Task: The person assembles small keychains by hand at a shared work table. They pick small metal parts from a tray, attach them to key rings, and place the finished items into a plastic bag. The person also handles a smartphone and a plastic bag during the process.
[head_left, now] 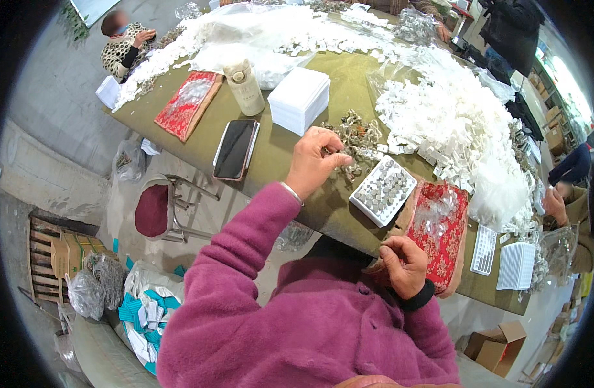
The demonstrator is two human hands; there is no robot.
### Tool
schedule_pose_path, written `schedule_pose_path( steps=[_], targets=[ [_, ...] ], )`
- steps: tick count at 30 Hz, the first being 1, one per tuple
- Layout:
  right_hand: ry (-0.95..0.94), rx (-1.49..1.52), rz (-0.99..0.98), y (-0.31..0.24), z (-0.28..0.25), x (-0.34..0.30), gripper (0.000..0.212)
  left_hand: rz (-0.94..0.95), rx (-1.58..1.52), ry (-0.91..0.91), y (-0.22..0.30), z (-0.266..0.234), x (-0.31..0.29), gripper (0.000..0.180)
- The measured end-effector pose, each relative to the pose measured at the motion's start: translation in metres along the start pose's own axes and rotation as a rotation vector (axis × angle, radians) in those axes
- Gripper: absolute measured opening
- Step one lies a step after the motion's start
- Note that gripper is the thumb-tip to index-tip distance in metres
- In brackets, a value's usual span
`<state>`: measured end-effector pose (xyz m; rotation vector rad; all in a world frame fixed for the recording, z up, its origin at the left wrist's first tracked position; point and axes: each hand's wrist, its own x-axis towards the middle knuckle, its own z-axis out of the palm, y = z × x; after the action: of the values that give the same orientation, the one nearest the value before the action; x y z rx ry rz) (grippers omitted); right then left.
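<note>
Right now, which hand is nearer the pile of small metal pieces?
Left. The left hand is at the metal pile's left edge; the right hand is farther off, past the white tray, by the red cloth.

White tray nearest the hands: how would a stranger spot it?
On the green table, find the red pad by the right hand. The white tray is at its upper left, beside a tangled heap. What sets it apart: the similar tray lies right of the pad.

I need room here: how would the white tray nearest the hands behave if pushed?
The white tray has straight edges, so it's probably stiff. Broad and low, it would likely slide, not tip. Its grey pieces sit uncovered, so a jolt might scatter some.
</note>
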<state>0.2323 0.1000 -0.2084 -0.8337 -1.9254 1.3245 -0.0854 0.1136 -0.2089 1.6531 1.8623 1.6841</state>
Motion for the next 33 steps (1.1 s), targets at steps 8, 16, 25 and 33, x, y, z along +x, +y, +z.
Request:
schedule_pose_path(
  steps=[8, 16, 25, 33],
  targets=[
    [-0.148, 0.146, 0.152, -0.017, 0.021, 0.028, 0.010, -0.382, -0.538, 0.060, 0.001, -0.002, -0.007, 0.016],
    [-0.292, 0.483, 0.354, 0.005, 0.058, 0.044, 0.039, -0.629, -0.774, 0.099, 0.009, -0.014, -0.055, 0.018],
    [-0.073, 0.684, 0.237, -0.003, 0.093, 0.064, 0.053, -0.591, -0.828, 0.030, 0.036, -0.018, -0.095, 0.017],
    [-0.079, 0.598, 0.336, -0.012, 0.083, 0.074, 0.025, -0.395, -0.612, -0.016, 0.040, -0.015, -0.097, 0.021]
  ],
)
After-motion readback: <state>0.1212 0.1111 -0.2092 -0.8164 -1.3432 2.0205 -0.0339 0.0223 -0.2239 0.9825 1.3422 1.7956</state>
